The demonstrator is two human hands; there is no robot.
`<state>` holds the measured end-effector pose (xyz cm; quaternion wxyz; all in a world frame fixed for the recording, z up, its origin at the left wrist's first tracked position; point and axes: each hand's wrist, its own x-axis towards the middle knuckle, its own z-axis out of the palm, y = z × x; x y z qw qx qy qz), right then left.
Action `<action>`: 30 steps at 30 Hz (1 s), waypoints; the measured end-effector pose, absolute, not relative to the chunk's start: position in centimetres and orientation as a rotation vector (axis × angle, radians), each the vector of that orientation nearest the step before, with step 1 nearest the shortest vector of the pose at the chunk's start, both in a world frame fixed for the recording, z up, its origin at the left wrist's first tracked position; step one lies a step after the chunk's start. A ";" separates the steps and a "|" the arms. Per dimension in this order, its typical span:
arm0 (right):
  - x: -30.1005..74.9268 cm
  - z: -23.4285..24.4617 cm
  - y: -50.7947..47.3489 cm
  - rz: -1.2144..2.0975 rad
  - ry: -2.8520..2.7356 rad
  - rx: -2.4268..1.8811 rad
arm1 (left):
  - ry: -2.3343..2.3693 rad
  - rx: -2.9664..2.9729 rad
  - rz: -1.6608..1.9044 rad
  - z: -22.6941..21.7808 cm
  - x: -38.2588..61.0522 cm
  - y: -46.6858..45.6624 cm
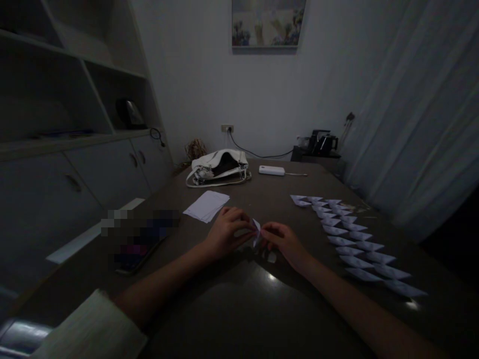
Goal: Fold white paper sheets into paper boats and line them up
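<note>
A small piece of folded white paper (256, 232) is held upright just above the middle of the table. My left hand (231, 230) pinches it from the left between thumb and fingers. From the right, my right hand (283, 243) grips the same paper with thumb and forefinger, its other fingers curled beneath. The fingertips hide part of the folds. Off to the right, several folded paper boats (335, 230) stand in rows on the dark table (239, 319). Beyond my left hand lies a stack of white paper sheets (207, 205).
A phone (136, 254) lies at the left, partly blurred out. Toward the far end are a white handbag (219, 164) and a white power bank (271, 170) with a short cable. Cabinets (101, 169) line the left side; a curtain (419, 104) hangs on the right.
</note>
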<state>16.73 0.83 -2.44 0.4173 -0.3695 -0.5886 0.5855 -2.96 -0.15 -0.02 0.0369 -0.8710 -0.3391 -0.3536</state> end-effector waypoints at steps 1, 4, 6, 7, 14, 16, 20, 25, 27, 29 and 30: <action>16.7 -2.4 0.8 1.474 -1.476 -0.930 | -1.038 -2.675 -1.085 0.0 -3.0 -0.1; 16.7 -2.3 0.8 1.505 -1.467 -0.932 | -1.034 -2.681 -1.083 -0.1 -3.0 -0.2; 16.7 -2.3 0.8 1.516 -1.459 -0.930 | -1.037 -2.685 -1.082 -0.1 -2.9 -0.3; 16.7 -2.4 0.8 1.514 -1.459 -0.927 | -1.038 -2.686 -1.085 -0.1 -2.9 -0.3; 16.6 -2.2 0.8 1.461 -1.544 -0.955 | -1.037 -2.675 -1.075 -0.3 -2.8 -0.3; 16.6 -2.1 0.8 1.442 -1.556 -0.963 | -1.037 -2.668 -1.070 -0.2 -2.8 -0.3; 16.6 -2.0 0.7 1.458 -1.548 -0.965 | -1.036 -2.663 -1.051 -0.2 -2.8 -0.3; 16.8 -2.3 0.8 1.505 -1.535 -0.933 | -1.042 -2.642 -1.031 -0.4 -2.8 -0.1; 16.9 -2.5 0.9 1.521 -1.547 -0.906 | -1.039 -2.634 -1.017 -0.5 -2.9 0.0; 17.1 -2.7 1.0 1.539 -1.567 -0.877 | -1.033 -2.627 -1.005 -0.5 -2.9 0.0; 17.1 -2.7 1.1 1.546 -1.575 -0.862 | -1.030 -2.621 -1.005 -0.6 -2.9 0.1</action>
